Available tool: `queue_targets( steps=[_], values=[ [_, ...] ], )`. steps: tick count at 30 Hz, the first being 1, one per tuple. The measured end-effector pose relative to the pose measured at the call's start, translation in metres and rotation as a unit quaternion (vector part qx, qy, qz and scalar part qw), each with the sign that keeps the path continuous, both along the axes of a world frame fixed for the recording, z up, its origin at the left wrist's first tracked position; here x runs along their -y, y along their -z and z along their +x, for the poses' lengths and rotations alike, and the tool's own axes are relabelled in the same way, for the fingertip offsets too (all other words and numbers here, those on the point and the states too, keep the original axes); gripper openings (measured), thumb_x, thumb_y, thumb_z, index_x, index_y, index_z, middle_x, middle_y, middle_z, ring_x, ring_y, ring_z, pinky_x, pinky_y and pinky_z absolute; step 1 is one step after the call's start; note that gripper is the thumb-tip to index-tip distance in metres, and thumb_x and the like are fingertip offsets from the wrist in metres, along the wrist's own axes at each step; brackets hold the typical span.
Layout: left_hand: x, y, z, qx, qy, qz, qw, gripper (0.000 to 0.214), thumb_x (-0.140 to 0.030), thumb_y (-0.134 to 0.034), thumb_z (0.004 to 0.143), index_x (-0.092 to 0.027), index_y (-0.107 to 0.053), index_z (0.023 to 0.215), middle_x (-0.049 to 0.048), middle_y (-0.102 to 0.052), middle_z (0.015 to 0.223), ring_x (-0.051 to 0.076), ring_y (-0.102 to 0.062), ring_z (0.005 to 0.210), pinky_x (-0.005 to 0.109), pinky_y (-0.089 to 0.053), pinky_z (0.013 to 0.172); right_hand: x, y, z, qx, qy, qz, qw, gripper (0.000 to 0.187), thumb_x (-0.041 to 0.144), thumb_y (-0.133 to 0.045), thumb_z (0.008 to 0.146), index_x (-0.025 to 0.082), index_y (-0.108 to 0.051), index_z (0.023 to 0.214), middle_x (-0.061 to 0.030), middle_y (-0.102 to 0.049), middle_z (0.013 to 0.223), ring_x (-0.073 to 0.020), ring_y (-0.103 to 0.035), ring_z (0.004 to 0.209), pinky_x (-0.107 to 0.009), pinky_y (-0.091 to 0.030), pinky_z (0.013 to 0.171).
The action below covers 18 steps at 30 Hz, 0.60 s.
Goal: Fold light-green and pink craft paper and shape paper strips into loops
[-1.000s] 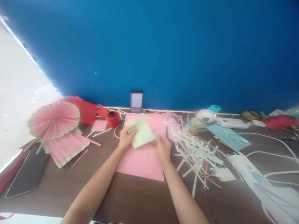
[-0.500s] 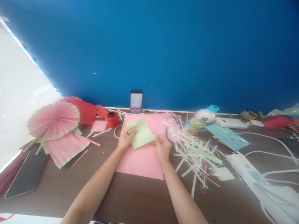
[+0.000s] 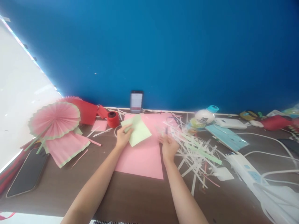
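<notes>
My left hand (image 3: pixel 123 137) pinches the left side of a light green sheet of paper (image 3: pixel 140 132), thumb on top. The sheet lies over a larger pink sheet (image 3: pixel 142 166) on the desk. Off the green sheet's right side, my right hand (image 3: pixel 170 147) is apart from it, near the pink sheet's right edge. Its fingers are smeared by motion, so whether they hold anything is unclear. Just beyond them shows a slim dark pointed thing (image 3: pixel 166 130), partly covered by the hand. A dark blue loop (image 3: pixel 173 120) lies farther back among paper strips.
A heap of white and green paper strips (image 3: pixel 198 152) lies right of my right hand. Behind it stands a bottle with a blue cap (image 3: pixel 205 116). A power strip (image 3: pixel 247 172) with cables is at right. Pink pleated fans (image 3: pixel 54 119), a red roll (image 3: pixel 113 119) and a phone (image 3: pixel 28 174) are at left.
My right hand has let go of the green sheet's right edge and moved right, towards the dark pointed thing. The green sheet has turned and settled flatter, with my left hand still on it.
</notes>
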State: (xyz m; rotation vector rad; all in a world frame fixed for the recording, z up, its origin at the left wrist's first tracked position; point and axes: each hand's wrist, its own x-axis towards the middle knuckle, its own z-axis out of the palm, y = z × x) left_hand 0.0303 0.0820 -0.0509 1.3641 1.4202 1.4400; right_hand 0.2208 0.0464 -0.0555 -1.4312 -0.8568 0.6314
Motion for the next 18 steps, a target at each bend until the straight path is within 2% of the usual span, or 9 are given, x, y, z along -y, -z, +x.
queue_targets(
  steps=[3,6,8,10,15,18],
  values=[
    [0.001,-0.001,-0.001,-0.012,0.035,0.005,0.999,0.028,-0.026,-0.062,0.067,-0.017,-0.066,0.093,0.0062,-0.066,0.095,0.02,-0.06,0.089,0.031,-0.047,0.08,-0.001,0.0,0.007,0.147,0.003,-0.007,0.989,0.03,0.039,-0.047,0.077,0.014,-0.064,0.079,-0.0083,-0.065,0.067,-0.0219,-0.062,0.066,-0.037,-0.046,0.069],
    [0.003,-0.004,0.001,-0.009,0.078,0.003,0.997,0.028,-0.027,-0.063,0.067,-0.017,-0.066,0.092,0.007,-0.066,0.097,0.021,-0.06,0.091,0.032,-0.047,0.08,-0.001,0.0,0.01,0.276,0.008,0.02,0.961,0.027,0.031,-0.044,0.077,0.016,-0.067,0.076,-0.0121,-0.063,0.085,-0.025,-0.056,0.086,-0.041,-0.04,0.081],
    [0.005,-0.005,0.001,-0.001,0.113,-0.005,0.994,0.029,-0.028,-0.065,0.066,-0.017,-0.066,0.093,0.0076,-0.065,0.099,0.022,-0.059,0.093,0.032,-0.047,0.081,0.0,-0.003,0.009,0.304,0.028,0.039,0.952,0.026,0.03,-0.045,0.076,0.016,-0.068,0.078,-0.0142,-0.059,0.098,-0.0269,-0.051,0.098,-0.043,-0.037,0.085],
    [0.005,-0.005,0.002,0.002,0.155,-0.015,0.988,0.032,-0.029,-0.065,0.066,-0.018,-0.066,0.095,0.0077,-0.065,0.101,0.022,-0.059,0.094,0.032,-0.047,0.081,0.002,-0.007,0.005,0.286,0.033,0.056,0.956,0.027,0.031,-0.046,0.076,0.018,-0.067,0.084,-0.0136,-0.056,0.104,-0.0264,-0.048,0.102,-0.042,-0.038,0.085],
    [0.007,-0.005,0.003,-0.033,0.235,-0.018,0.971,0.032,-0.029,-0.067,0.064,-0.021,-0.066,0.095,0.0064,-0.064,0.103,0.023,-0.058,0.097,0.034,-0.045,0.086,0.005,-0.016,-0.003,0.114,-0.078,0.064,0.988,0.034,0.036,-0.051,0.076,0.019,-0.059,0.104,-0.0086,-0.062,0.097,-0.0204,-0.056,0.09,-0.035,-0.045,0.078],
    [0.009,-0.008,0.003,-0.04,0.287,-0.035,0.957,0.033,-0.028,-0.066,0.066,-0.021,-0.066,0.097,0.0061,-0.064,0.105,0.023,-0.057,0.099,0.034,-0.045,0.087,0.001,-0.013,-0.001,0.039,-0.103,0.048,0.993,0.031,0.037,-0.059,0.07,0.017,-0.062,0.093,-0.0065,-0.064,0.086,-0.0192,-0.059,0.08,-0.034,-0.046,0.074]
  ],
)
